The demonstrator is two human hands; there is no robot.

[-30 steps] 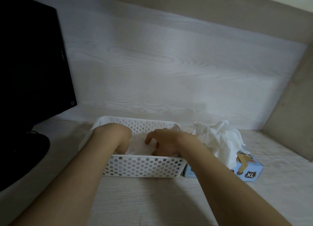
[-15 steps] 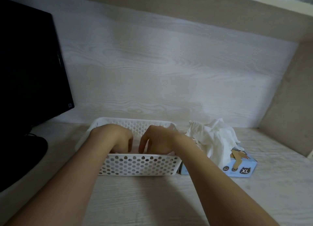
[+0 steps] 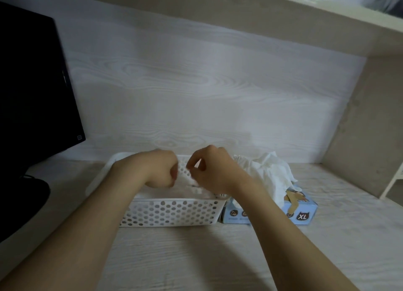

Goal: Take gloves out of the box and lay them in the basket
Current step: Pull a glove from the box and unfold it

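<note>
Both hands have lifted out of the basket (image 3: pixel 174 212), where half a second ago they were pressed low inside it. The left hand (image 3: pixel 157 170) and right hand (image 3: pixel 214 172) now hover just above its far rim, knuckles close together. That suggests one glove has been laid and smoothed.

From the head view, the left hand's fingers are curled under. The right hand's thumb and forefinger come together as if pinching, with a pale blur between the two hands. Whether either hand grips a glove, I cannot tell.

Below the hands the basket is stiff white plastic, its walls punched with round holes. Just right of the right hand, thin, crumpled white gloves (image 3: pixel 272 175) billow from the light-blue cardboard box (image 3: pixel 303 212), which touches the basket on the pale wood-grain table (image 3: pixel 196 258).
</note>
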